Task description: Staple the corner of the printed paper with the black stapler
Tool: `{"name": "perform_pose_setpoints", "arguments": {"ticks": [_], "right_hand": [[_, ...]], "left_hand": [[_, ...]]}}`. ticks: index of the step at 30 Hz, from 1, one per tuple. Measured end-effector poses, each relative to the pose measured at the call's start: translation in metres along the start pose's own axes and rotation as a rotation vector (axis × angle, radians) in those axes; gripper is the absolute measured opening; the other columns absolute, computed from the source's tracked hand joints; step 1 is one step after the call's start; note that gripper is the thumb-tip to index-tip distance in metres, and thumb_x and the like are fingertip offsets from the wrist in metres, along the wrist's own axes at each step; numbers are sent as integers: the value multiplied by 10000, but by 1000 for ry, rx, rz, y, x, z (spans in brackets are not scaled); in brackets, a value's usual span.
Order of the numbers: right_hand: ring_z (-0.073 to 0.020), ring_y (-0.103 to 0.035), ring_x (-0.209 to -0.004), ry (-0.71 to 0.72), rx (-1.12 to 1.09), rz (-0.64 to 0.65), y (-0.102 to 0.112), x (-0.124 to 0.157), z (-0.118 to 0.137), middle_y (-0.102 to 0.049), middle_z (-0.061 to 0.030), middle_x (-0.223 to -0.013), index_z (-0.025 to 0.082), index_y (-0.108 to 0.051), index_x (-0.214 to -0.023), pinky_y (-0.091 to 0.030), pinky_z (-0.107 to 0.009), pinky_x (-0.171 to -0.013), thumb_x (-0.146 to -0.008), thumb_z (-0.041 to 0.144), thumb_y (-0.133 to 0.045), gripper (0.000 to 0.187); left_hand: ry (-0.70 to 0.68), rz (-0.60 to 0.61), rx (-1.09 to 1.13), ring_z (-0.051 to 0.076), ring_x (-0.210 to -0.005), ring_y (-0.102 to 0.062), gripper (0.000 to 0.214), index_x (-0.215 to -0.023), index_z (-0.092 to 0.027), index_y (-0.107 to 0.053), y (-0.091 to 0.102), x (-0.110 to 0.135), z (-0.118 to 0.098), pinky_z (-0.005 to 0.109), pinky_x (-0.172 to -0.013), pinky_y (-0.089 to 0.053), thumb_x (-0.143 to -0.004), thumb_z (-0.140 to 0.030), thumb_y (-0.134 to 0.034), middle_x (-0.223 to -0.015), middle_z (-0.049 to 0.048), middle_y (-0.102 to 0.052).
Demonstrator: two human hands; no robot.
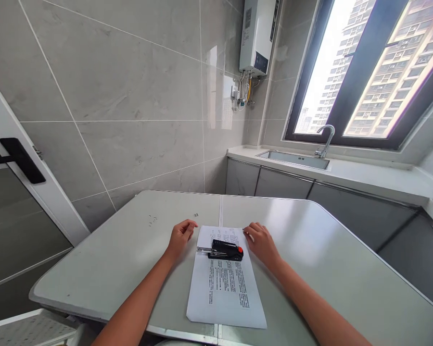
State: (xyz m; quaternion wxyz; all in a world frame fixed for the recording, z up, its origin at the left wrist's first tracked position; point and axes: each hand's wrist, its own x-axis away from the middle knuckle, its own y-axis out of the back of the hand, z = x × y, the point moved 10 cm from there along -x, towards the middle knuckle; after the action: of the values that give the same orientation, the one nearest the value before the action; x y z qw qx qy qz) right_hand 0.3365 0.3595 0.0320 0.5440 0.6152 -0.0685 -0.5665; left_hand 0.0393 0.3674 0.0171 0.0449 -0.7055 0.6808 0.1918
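The stapler (225, 251) is black, red-ended; left fingers (188, 225) press together, right fingers (251, 228) I can't judge.

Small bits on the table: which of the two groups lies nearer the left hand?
The compact group, just beyond the fingertips of the left hand. The scattered group is spread out loosely, farther to the left.

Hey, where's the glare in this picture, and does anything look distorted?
Head view: the window is partly blown out white; pale reflections lie on the table, right of the right hand, and on the tiled wall; the door leans steeply, probably wide-angle distortion.
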Motion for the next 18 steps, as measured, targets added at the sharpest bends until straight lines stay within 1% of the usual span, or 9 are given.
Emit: {"name": "perform_pose_setpoints", "arguments": {"ticks": [2,3,4,6,9,13,15,17,18], "right_hand": [[-205,-591,-863,-242,64,144,-12,4,-55,-648,-56,-871,197,-705,-869,-404,-307,-744,-960,135,-518,217],[-208,-605,-875,-341,89,217,-19,9,-77,-651,-62,-893,199,-720,-904,-402,-299,-732,-960,151,-516,217],[-210,-616,-887,-420,108,265,-24,14,-94,-654,-69,-931,200,-732,-981,-402,-294,-729,-969,174,-511,222],[-218,-632,-928,-498,149,311,-32,21,-113,-646,-90,-1023,200,-708,-1178,-409,-295,-750,-998,224,-491,284],[-238,-631,-987,-488,221,312,-39,22,-116,-619,-118,-1098,197,-625,-1356,-408,-314,-800,-1025,262,-454,378],[-228,-622,-945,-488,206,260,-34,19,-108,-624,-121,-1113,184,-576,-1386,-389,-315,-790,-999,227,-463,406],[-207,-607,-876,-498,135,230,-29,18,-100,-644,-95,-1058,185,-612,-1276,-373,-298,-742,-973,215,-473,334],[-188,-577,-791,-500,65,253,-31,19,-91,-649,-60,-929,192,-651,-1033,-344,-283,-684,-953,222,-481,191],[-181,-559,-760,-488,43,272,-34,20,-85,-638,-48,-867,195,-636,-906,-331,-280,-670,-947,225,-483,162]], "left_hand": [[-22,-89,-202,123,-564,-369,391,-844,-180,-684,15,-6,5,251,-562,-303,-966,-521,-537,-594,-37,-433],[-18,-96,-286,127,-576,-376,383,-816,-182,-674,17,-9,10,254,-576,-304,-966,-499,-520,-606,-32,-454],[-11,-85,-350,130,-587,-384,379,-802,-183,-670,17,-11,16,257,-588,-305,-967,-481,-504,-619,-29,-477],[0,-56,-429,133,-600,-391,378,-780,-184,-661,14,-13,25,260,-601,-298,-969,-459,-482,-625,-29,-492],[9,-26,-485,133,-595,-380,374,-752,-188,-640,9,-13,32,260,-599,-281,-969,-449,-481,-600,-41,-451],[33,-5,-517,138,-583,-389,353,-761,-195,-649,6,-12,36,258,-596,-283,-961,-436,-487,-586,-43,-454],[39,5,-530,146,-592,-426,321,-775,-200,-662,5,-13,38,257,-611,-309,-951,-415,-500,-600,-33,-505],[23,16,-542,159,-642,-492,263,-801,-204,-679,4,-14,41,259,-646,-354,-932,-371,-525,-676,-7,-595],[20,19,-547,164,-676,-524,223,-819,-204,-689,4,-16,43,260,-667,-377,-918,-339,-542,-731,8,-633]]}}
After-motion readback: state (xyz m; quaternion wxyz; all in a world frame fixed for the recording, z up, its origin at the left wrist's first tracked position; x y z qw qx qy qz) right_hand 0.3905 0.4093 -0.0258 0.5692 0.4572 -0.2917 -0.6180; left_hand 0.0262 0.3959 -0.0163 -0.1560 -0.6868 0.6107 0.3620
